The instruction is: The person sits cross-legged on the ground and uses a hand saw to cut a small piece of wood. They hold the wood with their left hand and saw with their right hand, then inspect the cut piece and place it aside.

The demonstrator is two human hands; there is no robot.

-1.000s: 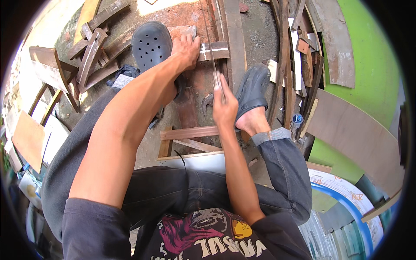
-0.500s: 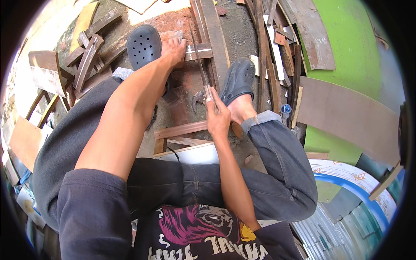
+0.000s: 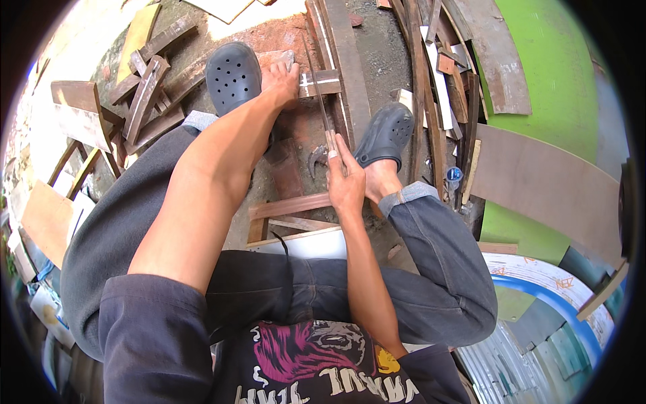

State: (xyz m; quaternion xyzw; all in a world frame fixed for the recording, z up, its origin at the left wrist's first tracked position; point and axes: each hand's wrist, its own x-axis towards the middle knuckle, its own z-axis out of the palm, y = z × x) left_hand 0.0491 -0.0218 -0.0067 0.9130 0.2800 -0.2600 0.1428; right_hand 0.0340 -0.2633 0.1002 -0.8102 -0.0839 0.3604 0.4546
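Note:
My left hand (image 3: pixel 280 82) is closed over the left end of a short dark wooden piece (image 3: pixel 321 82) with a white stripe, pressing it down beside my left shoe. That piece lies across long dark planks (image 3: pixel 334 34). Closed around the handle of a hand saw (image 3: pixel 320 101), my right hand (image 3: pixel 346 180) is near my right shoe. The thin blade, almost edge-on, crosses the short piece just right of my left hand. How deep it has cut cannot be made out. A claw hammer (image 3: pixel 315 160) lies on the ground left of my right hand, partly hidden.
My dark clogs, the left (image 3: pixel 233 75) and right (image 3: pixel 387 133), flank the work. Wood offcuts (image 3: pixel 147 97) pile up at left, and long strips (image 3: pixel 431 87) lie at right beside a green board (image 3: pixel 548 74). A wooden frame (image 3: pixel 293 205) lies between my legs.
The whole view has shifted slightly, so everything appears a little further right. Both hands keep their grips, and the saw stays across the wooden piece with little visible movement.

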